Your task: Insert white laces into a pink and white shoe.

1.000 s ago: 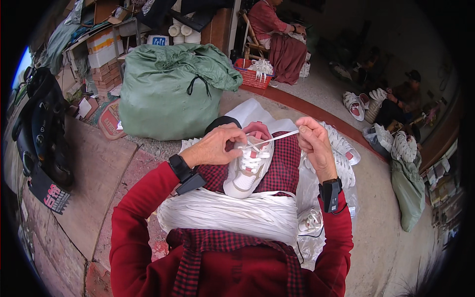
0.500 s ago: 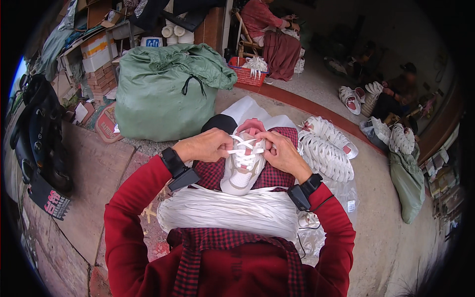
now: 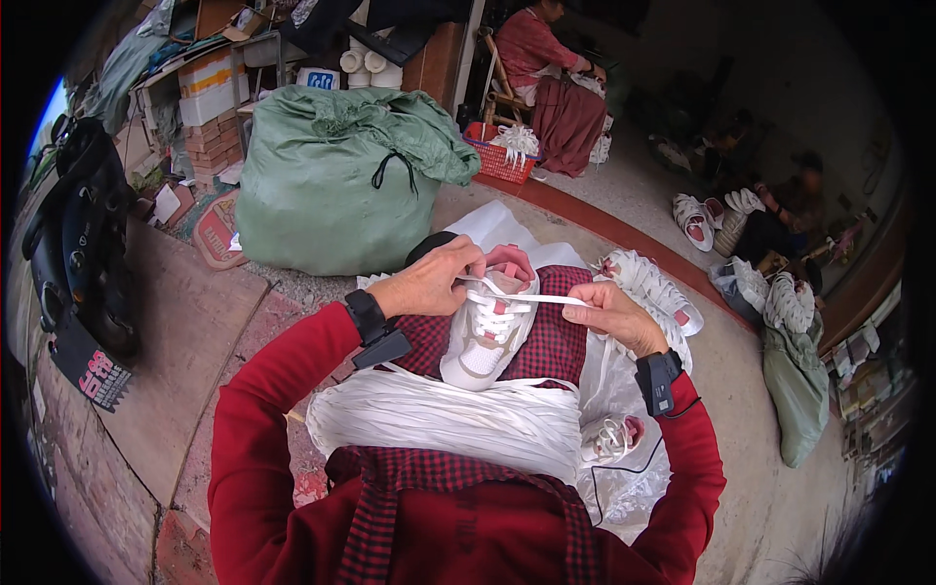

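Head view: one white shoe, beige and pink trim, lying on the lap over red-and-black checked cloth, toe toward the wearer, pink-lined opening away. White lace, flat, crossed over the shoe's front, one length running out to the right. Left hand: at the shoe's upper left edge; grip pinched on lace, the exact finger placement partly hidden. Right hand: to the right of the shoe, apart from it; grip closed between thumb and fingers on the lace's outer length, which spans nearly straight between hand and shoe. Step in hand, as judged: lacing near the topmost holes, lower crossings already in place. Next move, as judged: calls for a firm pinch on both lace lengths, even tension and the flat strip kept untwisted, the shoe steady on the lap. Near the hands: one thick bundle of white strips, laid crosswise on the lap, nearer the wearer than the shoe; one group of white shoes, beyond the right hand; one further laced shoe, at lower right, by clear plastic. Beyond: one large green sack, tied with dark cord; one red basket, holding white strips.
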Motion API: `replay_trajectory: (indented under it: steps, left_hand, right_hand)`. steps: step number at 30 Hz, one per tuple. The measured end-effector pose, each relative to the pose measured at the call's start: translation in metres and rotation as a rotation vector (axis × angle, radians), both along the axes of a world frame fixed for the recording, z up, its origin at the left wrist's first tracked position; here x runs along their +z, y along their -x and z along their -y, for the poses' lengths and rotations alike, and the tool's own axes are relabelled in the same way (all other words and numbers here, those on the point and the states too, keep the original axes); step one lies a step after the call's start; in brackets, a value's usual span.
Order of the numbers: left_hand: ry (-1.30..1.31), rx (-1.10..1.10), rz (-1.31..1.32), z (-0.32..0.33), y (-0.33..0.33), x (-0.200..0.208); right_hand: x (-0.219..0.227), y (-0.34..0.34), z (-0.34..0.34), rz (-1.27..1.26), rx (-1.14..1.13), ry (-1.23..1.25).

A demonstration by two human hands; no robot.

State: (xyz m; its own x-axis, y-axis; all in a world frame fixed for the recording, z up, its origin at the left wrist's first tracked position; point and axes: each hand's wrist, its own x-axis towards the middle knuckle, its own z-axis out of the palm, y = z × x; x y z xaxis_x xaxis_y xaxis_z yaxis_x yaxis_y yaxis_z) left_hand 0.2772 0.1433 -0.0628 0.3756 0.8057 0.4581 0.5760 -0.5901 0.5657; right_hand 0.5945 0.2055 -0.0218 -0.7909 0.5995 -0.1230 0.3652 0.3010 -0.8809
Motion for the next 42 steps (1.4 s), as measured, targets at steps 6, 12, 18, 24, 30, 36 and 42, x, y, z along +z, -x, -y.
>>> replay_trajectory:
  steps: [6,12,18,24,30,36,42]
  left_hand:
    - [0.003,-0.012,0.025,-0.008,0.002,-0.003]
    - [-0.087,-0.042,0.062,-0.01,0.001,-0.008]
    - [0.053,0.029,-0.003,-0.004,-0.004,-0.011]
    - [0.034,-0.014,0.039,-0.003,0.005,-0.003]
    - [-0.434,0.059,-0.243,-0.01,0.024,-0.01]
    - [-0.816,0.15,-0.394,-0.004,0.049,-0.012]
    - [-0.624,0.28,-0.379,-0.001,0.069,-0.031]
  right_hand:
    - [-0.026,0.021,0.01,-0.127,-0.197,-0.823]
    - [-0.041,0.057,0.029,0.006,-0.1,-0.976]
    - [-0.026,0.056,0.022,-0.041,-0.056,-0.553]
    - [-0.038,0.038,-0.002,-0.115,-0.14,-0.019]
    - [-0.044,0.027,-0.012,0.009,-0.078,-0.409]
    - [-0.035,0.021,-0.013,0.054,-0.03,-0.533]
    - [-0.032,0.014,-0.021,0.013,-0.132,-0.076]
